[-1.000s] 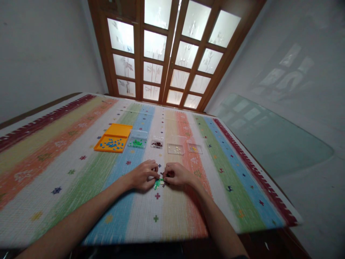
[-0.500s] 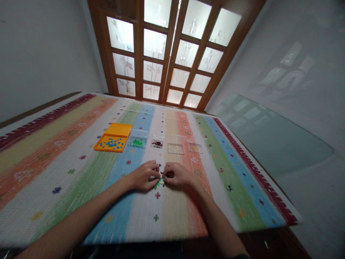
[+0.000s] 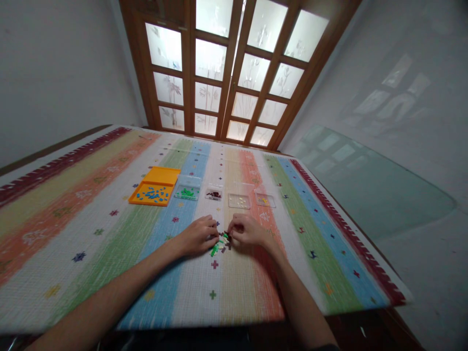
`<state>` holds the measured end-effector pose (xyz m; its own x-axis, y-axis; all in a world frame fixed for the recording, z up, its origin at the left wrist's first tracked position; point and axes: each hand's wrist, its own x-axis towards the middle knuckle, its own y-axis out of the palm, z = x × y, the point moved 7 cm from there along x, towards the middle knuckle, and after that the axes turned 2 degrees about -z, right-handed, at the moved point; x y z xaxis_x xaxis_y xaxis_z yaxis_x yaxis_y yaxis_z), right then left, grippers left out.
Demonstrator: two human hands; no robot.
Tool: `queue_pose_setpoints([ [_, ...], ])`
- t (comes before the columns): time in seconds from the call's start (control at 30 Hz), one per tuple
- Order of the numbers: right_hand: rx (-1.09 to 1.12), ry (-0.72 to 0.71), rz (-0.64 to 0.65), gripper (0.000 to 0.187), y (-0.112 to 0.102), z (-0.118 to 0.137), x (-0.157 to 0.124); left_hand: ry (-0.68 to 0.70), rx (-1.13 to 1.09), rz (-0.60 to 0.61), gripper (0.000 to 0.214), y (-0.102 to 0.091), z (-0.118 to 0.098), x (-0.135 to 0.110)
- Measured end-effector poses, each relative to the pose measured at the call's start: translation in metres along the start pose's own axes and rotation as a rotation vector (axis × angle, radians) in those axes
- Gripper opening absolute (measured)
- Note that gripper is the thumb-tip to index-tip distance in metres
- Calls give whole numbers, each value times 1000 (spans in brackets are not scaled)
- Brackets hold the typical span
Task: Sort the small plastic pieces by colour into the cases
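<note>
Between half-curled left hand [image 3: 201,236] and right hand [image 3: 249,230], hold unclear to me, small green and brown pieces [image 3: 221,243] lie toward striped cloth's [image 3: 197,303] near edge.

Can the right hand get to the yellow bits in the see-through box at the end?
Probably yes. The yellow bits lie just beyond the right hand, their see-through box looks open, and only striped cloth shows in between.

Person's left arm [image 3: 126,287] slants forward | left hand [image 3: 200,235] back upward, fingers [image 3: 212,231] curled | right arm [image 3: 298,292] angled inward | right hand [image 3: 250,230] near left, fingers bent
</note>
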<state>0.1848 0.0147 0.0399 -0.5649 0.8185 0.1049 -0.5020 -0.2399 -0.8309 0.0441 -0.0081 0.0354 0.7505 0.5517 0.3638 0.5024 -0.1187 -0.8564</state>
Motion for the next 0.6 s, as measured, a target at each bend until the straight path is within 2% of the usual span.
queue_pose_setpoints([
  [0.17, -66, 3, 50, 13, 9, 3, 1, 40, 74, -16, 17, 2, -1, 0],
  [0.33, -98, 49, 34, 12, 7, 5, 1, 57, 41, -2, 21, 4, -4, -1],
  [0.6, -83, 25, 32, 7, 10, 8, 0, 37, 0, 9, 19, 6, -2, -1],
])
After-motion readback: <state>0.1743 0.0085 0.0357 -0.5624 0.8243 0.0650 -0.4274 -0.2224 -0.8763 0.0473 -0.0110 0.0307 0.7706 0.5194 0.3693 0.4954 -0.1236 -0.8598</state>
